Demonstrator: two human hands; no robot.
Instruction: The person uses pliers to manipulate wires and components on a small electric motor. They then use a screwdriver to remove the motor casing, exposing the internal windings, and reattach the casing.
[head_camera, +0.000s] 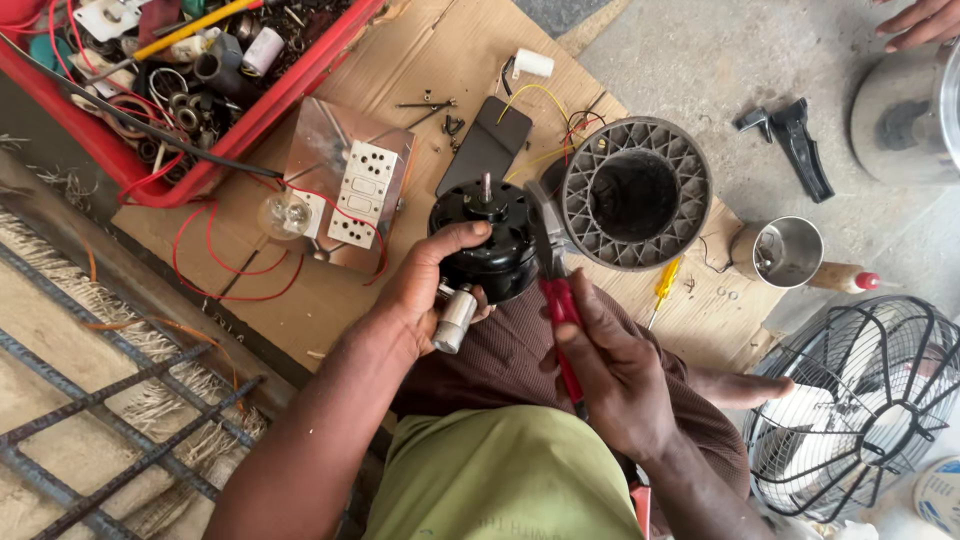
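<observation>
1. Your left hand (425, 290) is at centre frame, its grip closed around the black fan motor (487, 240), thumb across the top face, fingers underneath. The motor's shaft points toward the top of the frame. A small silver cylinder (455, 320) sits just under that hand, touching the fingers.
2. Your right hand (615, 375) is lower centre, its grip closed on the red-handled pliers (556, 275). The pliers' jaws meet the motor's right edge.
3. The red tray (300, 75), upper left of the frame, is crowded with wires, metal rings, a white cylinder and a yellow-handled tool.
4. The steel cup (785, 250), right of centre, contents not readable.
5. The grey ribbed round housing (635, 195) lies just right of the motor on cardboard (450, 60); its centre well looks dark and hollow.
6. The switch board (355, 195) with a bulb (283, 215) and red wires lies left of the motor.
7. The yellow screwdriver (664, 285) lies below the housing; the fan guard (865, 410) is at lower right.
8. Another person's hand (920, 20), upper right corner, rests by a large steel pot (905, 120).
</observation>
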